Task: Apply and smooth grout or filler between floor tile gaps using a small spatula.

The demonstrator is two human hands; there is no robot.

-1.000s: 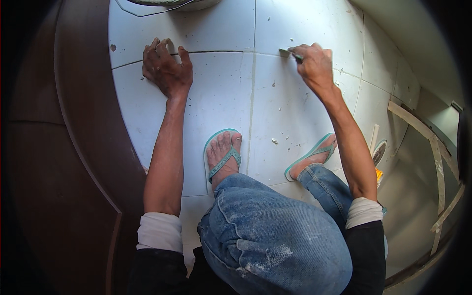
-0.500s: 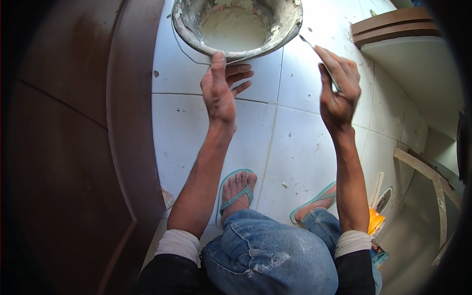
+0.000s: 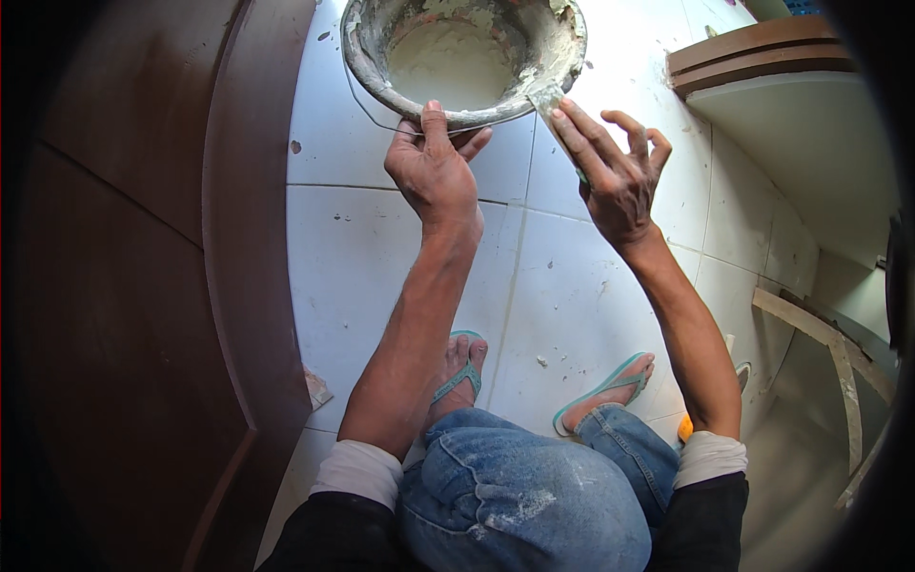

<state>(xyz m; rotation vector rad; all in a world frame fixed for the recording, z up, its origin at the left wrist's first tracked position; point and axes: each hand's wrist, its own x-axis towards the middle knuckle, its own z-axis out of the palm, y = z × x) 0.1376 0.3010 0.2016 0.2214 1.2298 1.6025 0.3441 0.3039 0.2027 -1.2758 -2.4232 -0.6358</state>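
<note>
A bucket (image 3: 361,69) with a crusted rim stands at the far middle, holding a pale, wet, putty-like paste (image 3: 448,69). My left hand (image 3: 434,176) grips its near rim, thumb on top and fingers beneath, beside the thin wire handle (image 3: 360,107). In my right hand (image 3: 620,176) is a flat putty knife (image 3: 547,99), pinched between thumb and forefingers, the other fingers raised and bent. Its smeared blade meets the bucket's near right rim. Part of the knife's grip is hidden behind my fingers.
White floor tiles (image 3: 381,248) carry scattered crumbs and spots. A dark brown wooden panel (image 3: 253,191) runs along the left. At the right are a brown-edged, pale curved piece (image 3: 762,52) and wooden strips (image 3: 801,313). My sandalled feet are below; an orange thing (image 3: 685,429) shows by my right forearm.
My right hand has moved left and brought the putty knife onto the bucket's rim, turning its flat side into view. My left hand has closed on the near rim.
</note>
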